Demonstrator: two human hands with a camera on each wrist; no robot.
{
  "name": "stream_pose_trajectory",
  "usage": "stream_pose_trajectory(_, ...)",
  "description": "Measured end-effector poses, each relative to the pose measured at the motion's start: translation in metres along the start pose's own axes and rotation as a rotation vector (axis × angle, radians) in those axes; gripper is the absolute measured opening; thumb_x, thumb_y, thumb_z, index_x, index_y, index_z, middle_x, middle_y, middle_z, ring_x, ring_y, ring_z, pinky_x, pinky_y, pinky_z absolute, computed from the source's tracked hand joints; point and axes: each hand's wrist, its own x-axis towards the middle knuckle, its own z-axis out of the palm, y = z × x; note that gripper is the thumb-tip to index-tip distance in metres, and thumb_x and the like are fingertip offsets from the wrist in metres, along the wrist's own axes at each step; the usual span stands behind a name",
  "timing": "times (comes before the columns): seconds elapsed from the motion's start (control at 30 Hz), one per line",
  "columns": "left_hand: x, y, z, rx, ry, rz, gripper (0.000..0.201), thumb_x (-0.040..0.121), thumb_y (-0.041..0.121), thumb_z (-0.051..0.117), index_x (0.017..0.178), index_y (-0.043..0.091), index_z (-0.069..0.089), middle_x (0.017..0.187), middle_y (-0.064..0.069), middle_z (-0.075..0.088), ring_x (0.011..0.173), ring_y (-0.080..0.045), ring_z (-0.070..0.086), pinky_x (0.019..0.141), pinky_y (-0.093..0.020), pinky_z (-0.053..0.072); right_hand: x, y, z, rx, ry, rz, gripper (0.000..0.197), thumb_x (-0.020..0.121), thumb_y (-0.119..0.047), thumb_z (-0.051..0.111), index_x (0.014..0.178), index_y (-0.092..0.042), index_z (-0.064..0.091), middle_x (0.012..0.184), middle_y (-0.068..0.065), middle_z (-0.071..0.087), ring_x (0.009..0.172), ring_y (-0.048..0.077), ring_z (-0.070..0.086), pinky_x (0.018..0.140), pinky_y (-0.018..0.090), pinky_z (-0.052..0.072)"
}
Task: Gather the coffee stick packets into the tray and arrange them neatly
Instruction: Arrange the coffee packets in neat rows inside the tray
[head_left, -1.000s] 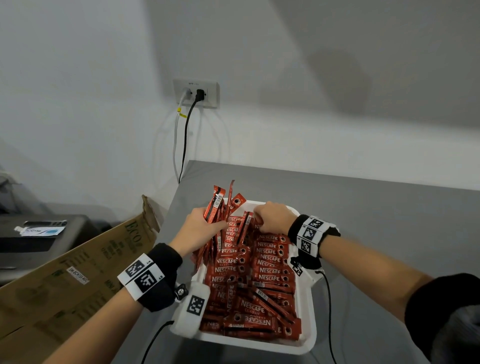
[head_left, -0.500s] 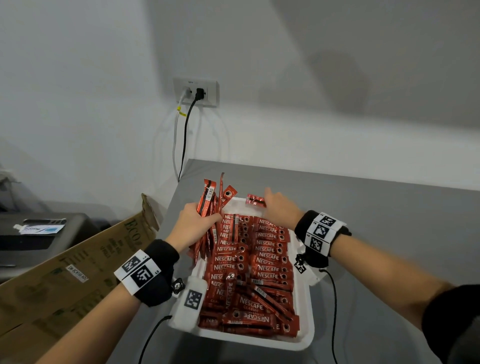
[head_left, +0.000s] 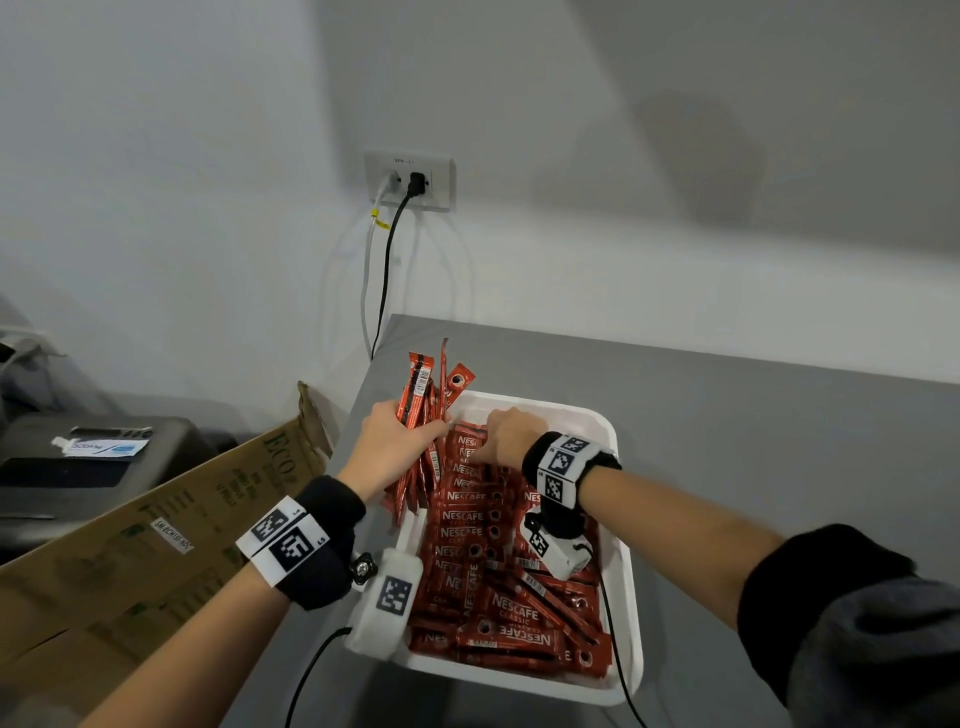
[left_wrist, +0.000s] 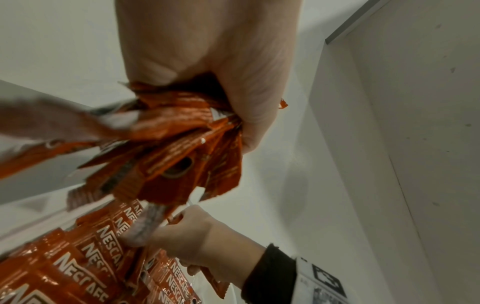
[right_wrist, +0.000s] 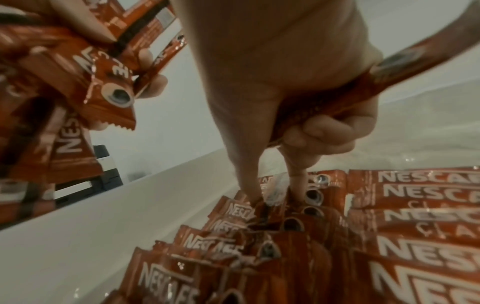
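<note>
A white tray (head_left: 597, 415) on the grey table holds many red Nescafe stick packets (head_left: 467, 519), laid in rows at the far end and crisscrossed at the near end. At the tray's far-left corner my left hand (head_left: 415, 421) grips a bundle of packets (head_left: 423, 384) standing upright; the bundle (left_wrist: 182, 148) fans out below that fist (left_wrist: 233, 92). My right hand (head_left: 506, 436) is down in the tray beside it. Its curled fingers hold one packet (right_wrist: 389, 67), while thumb and forefinger (right_wrist: 257, 193) touch the ends of the rowed packets (right_wrist: 415, 205).
An open cardboard box (head_left: 156, 545) stands against the table's left side, with a dark machine (head_left: 93, 457) behind it. A wall socket (head_left: 410, 179) has cables hanging to the table's far-left corner. Grey tabletop (head_left: 753, 441) extends right of the tray.
My right hand has come back from the tray's far rim and dropped onto the left rows of packets. The left hand has kept hold of its bundle at the tray's far-left corner.
</note>
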Motion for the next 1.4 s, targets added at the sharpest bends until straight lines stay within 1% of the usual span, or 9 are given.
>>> stream_pose_trajectory(0.17,0.000,-0.001,0.000,0.010,-0.006,-0.013,0.024,0.085,0.015,0.064,0.091,-0.008,0.062,0.074,-0.009,0.064,0.066,-0.017,0.062,0.073,-0.031,0.053,-0.005,0.005,-0.007,0.131,0.026,-0.023,0.033,0.088,-0.038,0.058,0.068,-0.016,0.045,0.066,-0.001,0.051,0.062,0.016,0.052,0.055,0.026,0.043)
stream_pose_trajectory(0.27,0.000,-0.002,-0.001,0.009,-0.001,-0.029,0.014,0.085,0.012,0.064,0.083,-0.001,0.060,0.070,-0.006,0.063,0.061,-0.014,0.062,0.067,-0.025,0.052,-0.011,0.014,-0.017,0.369,0.055,-0.109,0.029,0.094,-0.027,0.053,0.068,-0.014,0.051,0.064,0.001,0.054,0.055,0.016,0.050,0.048,0.022,0.039)
stream_pose_trajectory(0.37,0.000,-0.003,-0.003,-0.021,0.037,-0.043,0.018,0.084,0.010,0.064,0.090,-0.007,0.061,0.081,-0.022,0.065,0.073,-0.029,0.064,0.076,-0.037,0.053,-0.029,0.031,-0.029,0.592,0.082,-0.148,0.030,0.093,-0.023,0.057,0.067,-0.009,0.055,0.057,-0.004,0.049,0.046,0.005,0.043,0.047,0.015,0.033)
stream_pose_trajectory(0.47,0.000,-0.003,0.000,-0.018,0.022,-0.054,0.025,0.085,0.011,0.063,0.097,-0.010,0.060,0.081,-0.018,0.066,0.071,-0.025,0.064,0.075,-0.037,0.053,-0.049,0.046,-0.032,0.749,0.082,-0.173,0.027,0.091,-0.022,0.062,0.085,0.004,0.064,0.055,-0.010,0.052,0.037,-0.002,0.041,0.042,0.007,0.031)
stream_pose_trajectory(0.7,-0.004,-0.001,0.005,-0.026,-0.010,-0.037,0.019,0.086,0.013,0.063,0.096,-0.003,0.063,0.074,-0.003,0.065,0.066,-0.013,0.064,0.064,-0.020,0.048,-0.064,0.060,-0.030,0.857,0.058,-0.223,0.006,0.081,-0.017,0.073,0.085,-0.018,0.069,0.082,-0.006,0.070,0.069,0.000,0.066,0.067,0.012,0.049)
stream_pose_trajectory(0.8,-0.005,-0.001,0.004,-0.016,-0.007,-0.037,0.020,0.086,0.012,0.062,0.099,-0.004,0.063,0.076,-0.004,0.066,0.067,-0.013,0.065,0.063,-0.019,0.049,-0.058,0.061,-0.030,0.823,0.088,-0.190,0.011,0.077,-0.014,0.077,0.082,-0.018,0.068,0.079,-0.002,0.070,0.071,0.007,0.066,0.072,0.017,0.051)
stream_pose_trajectory(0.93,-0.008,-0.002,0.001,-0.009,-0.012,-0.059,0.020,0.086,0.012,0.062,0.099,-0.003,0.063,0.073,-0.002,0.067,0.059,-0.006,0.065,0.059,-0.016,0.049,-0.033,0.052,-0.032,0.465,0.149,-0.129,0.008,0.079,-0.016,0.075,0.085,-0.012,0.071,0.073,-0.002,0.066,0.060,0.007,0.057,0.058,0.016,0.045)
stream_pose_trajectory(1.13,-0.010,0.000,-0.008,-0.004,0.003,-0.059,0.028,0.084,0.012,0.064,0.099,-0.012,0.058,0.090,-0.028,0.065,0.082,-0.040,0.065,0.081,-0.045,0.053,0.009,0.031,-0.023,0.253,0.089,-0.097,0.020,0.081,-0.018,0.073,0.095,-0.004,0.070,0.091,0.008,0.070,0.081,0.022,0.065,0.077,0.034,0.055)
stream_pose_trajectory(1.4,-0.007,-0.004,-0.007,-0.004,-0.006,-0.073,0.026,0.085,0.011,0.063,0.098,-0.011,0.058,0.093,-0.029,0.064,0.081,-0.036,0.064,0.081,-0.043,0.053,0.023,0.024,-0.021,0.121,0.089,-0.112,0.019,0.082,-0.015,0.070,0.096,-0.003,0.068,0.093,0.010,0.069,0.085,0.024,0.065,0.076,0.033,0.054)
